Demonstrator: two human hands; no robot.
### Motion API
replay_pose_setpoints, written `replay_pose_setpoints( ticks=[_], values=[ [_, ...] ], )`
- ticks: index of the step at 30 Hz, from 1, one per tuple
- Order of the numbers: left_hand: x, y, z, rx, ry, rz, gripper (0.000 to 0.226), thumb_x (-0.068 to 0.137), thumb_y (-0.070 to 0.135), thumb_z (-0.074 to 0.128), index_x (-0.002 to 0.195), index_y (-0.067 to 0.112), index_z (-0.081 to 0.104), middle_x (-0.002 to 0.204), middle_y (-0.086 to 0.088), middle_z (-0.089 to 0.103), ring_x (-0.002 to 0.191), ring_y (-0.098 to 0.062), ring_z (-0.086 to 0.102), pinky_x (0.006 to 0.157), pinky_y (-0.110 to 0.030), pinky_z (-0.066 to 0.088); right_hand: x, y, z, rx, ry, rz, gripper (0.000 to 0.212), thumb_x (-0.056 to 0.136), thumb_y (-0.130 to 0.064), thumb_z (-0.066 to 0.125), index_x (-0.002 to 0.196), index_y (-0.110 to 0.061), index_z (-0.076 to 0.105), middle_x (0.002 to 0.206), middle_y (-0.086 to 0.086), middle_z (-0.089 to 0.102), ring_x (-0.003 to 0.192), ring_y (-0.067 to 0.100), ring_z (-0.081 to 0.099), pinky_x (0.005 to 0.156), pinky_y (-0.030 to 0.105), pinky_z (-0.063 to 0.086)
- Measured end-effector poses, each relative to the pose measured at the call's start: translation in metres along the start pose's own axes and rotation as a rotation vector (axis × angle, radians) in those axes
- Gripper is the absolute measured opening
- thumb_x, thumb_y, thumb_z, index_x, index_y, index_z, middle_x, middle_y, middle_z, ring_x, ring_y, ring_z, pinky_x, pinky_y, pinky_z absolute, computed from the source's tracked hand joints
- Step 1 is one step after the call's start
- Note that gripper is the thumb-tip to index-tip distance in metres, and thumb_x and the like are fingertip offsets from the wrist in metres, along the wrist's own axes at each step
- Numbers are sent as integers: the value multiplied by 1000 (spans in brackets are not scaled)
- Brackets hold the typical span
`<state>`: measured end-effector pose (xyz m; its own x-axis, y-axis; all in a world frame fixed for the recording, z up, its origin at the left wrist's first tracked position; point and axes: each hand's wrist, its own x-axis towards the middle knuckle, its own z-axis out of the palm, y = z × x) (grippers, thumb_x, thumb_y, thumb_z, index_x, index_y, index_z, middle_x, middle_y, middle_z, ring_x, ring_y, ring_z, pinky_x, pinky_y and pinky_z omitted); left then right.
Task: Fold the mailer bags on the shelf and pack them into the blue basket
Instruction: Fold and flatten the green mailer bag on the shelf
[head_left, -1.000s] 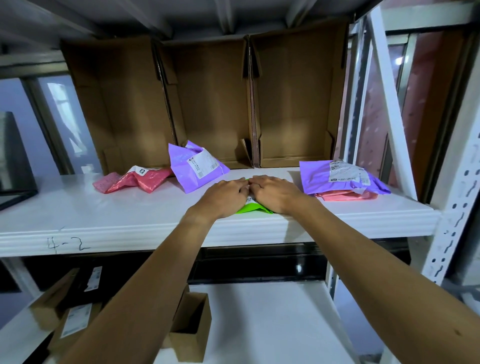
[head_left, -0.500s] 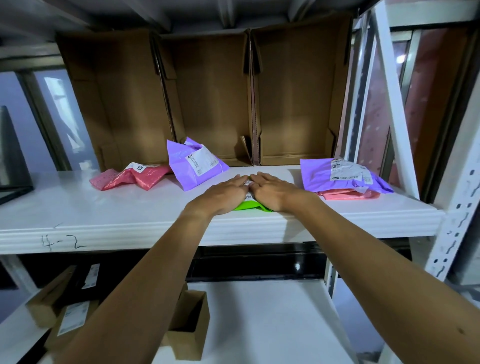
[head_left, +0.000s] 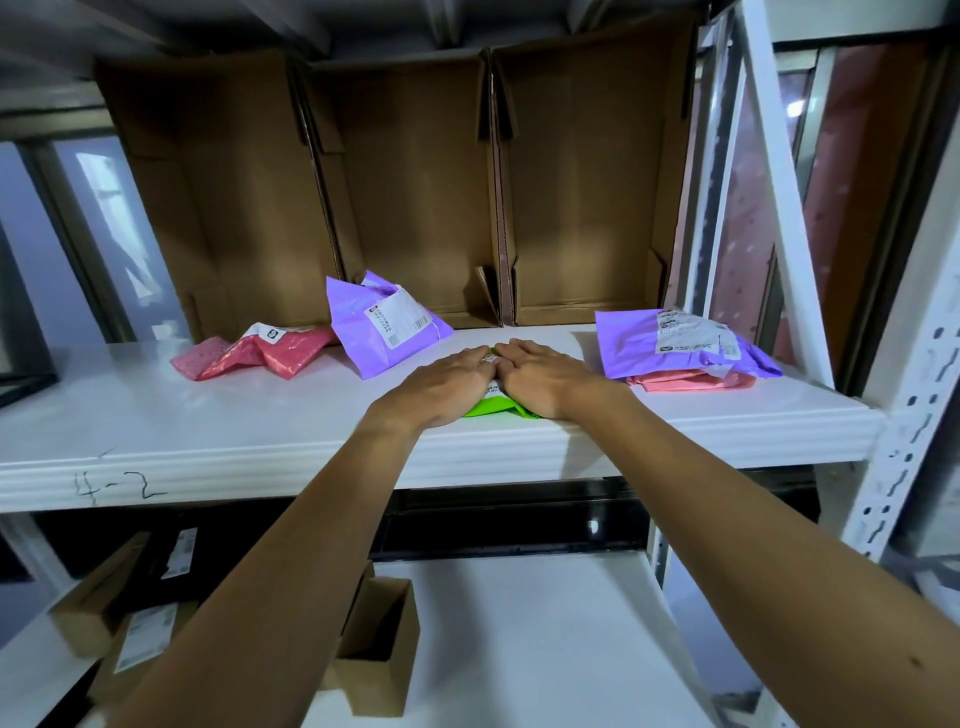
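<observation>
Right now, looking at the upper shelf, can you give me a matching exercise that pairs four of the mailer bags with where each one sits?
Things:
1. green bag
2. crumpled pink bag
3. left purple bag
4. right purple bag

Places:
A. on top of a flat pink bag
B. under the left hand and right hand
C. farthest left on the shelf
D. tilted up in front of the middle cardboard box

Pairs: 1-B, 2-C, 3-D, 4-A

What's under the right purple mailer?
A pink mailer lies under the purple mailer, only its front edge showing. The rest is covered, so whether more lie beneath cannot be told.
</observation>
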<state>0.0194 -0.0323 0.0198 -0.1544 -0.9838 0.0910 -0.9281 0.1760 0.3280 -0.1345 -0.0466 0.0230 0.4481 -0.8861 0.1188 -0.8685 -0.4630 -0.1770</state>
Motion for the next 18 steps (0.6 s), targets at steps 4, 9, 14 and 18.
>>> replay_pose_setpoints(
  ticks=[4, 9, 14, 18],
  values=[
    [3, -3, 2, -39, 23, -20, 57, 107, 50, 20, 160, 29, 20, 166, 2, 21, 152, -19, 22, 122, -37, 17, 8, 6, 4, 33, 17, 28, 54, 105, -37, 18, 157, -22, 20, 166, 0, 13, 152, 17, 8, 122, 38, 12],
    [-3, -1, -1, 31, 50, 68, 53, 107, 39, 19, 152, 17, 37, 161, -2, 32, 146, -22, 31, 106, -28, 26, 8, 5, 5, 47, 55, 22, 53, 105, -39, 19, 155, -21, 26, 164, 2, 20, 151, 19, 15, 121, 39, 17],
    [-2, -8, 1, 138, 176, 205, 54, 103, 35, 20, 152, 21, 37, 167, 2, 19, 154, -14, 11, 122, -38, 20, 0, 2, 2, 116, 234, 31, 50, 101, -39, 25, 143, -17, 40, 152, 10, 42, 135, 30, 40, 107, 42, 34],
    [-7, -2, 0, 215, 193, 262, 38, 108, 18, 32, 143, 9, 43, 162, -11, 31, 151, -23, 24, 116, -35, 27, -8, 0, -3, 158, 373, 21, 43, 101, -35, 30, 135, -19, 53, 143, 11, 52, 128, 31, 46, 100, 40, 37]
  ],
)
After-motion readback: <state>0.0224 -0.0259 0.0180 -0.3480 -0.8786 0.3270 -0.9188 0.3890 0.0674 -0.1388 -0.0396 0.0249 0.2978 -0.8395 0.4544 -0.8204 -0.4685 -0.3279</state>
